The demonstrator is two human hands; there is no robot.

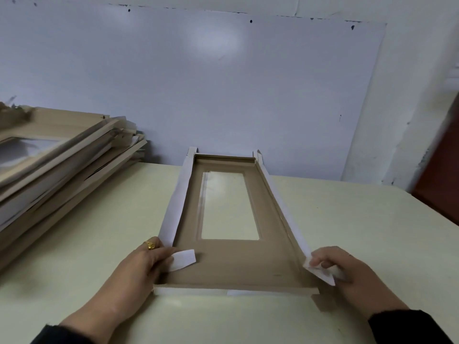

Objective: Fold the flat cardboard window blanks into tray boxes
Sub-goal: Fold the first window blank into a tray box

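A brown cardboard window blank [236, 261] lies lengthwise on the pale table, with a clear rectangular window [229, 207] in its far half. Its two long side walls, white on the outside, stand folded up, and so does the far end wall. My left hand [146, 261], a gold ring on one finger, holds the near end of the left wall and its white corner tab [183, 259]. My right hand [340, 269] pinches the white corner tab [320, 271] at the near end of the right wall. The near end flap [231, 291] lies flat.
A tall, untidy stack of cardboard window pieces [57, 165] fills the left side of the table [360, 232]. A large white board [223, 83] leans against the wall just behind the blank. A dark red-brown surface [444, 170] stands at the far right.
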